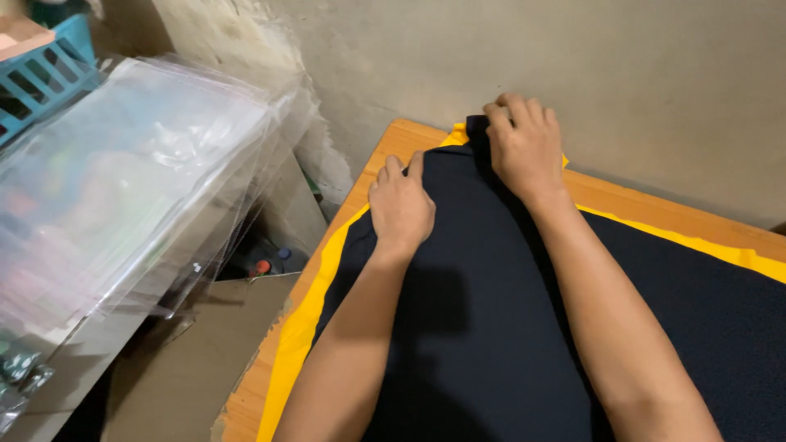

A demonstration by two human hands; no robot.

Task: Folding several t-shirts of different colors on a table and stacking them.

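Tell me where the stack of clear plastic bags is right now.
The stack of clear plastic bags fills the left side of the head view, leaning below a blue crate, left of the wooden table with the dark cloth.

My wooden table [393, 143] sits against the wall. On it lies a yellow sheet [303, 319] — dark cloth [491, 327] spread over that.
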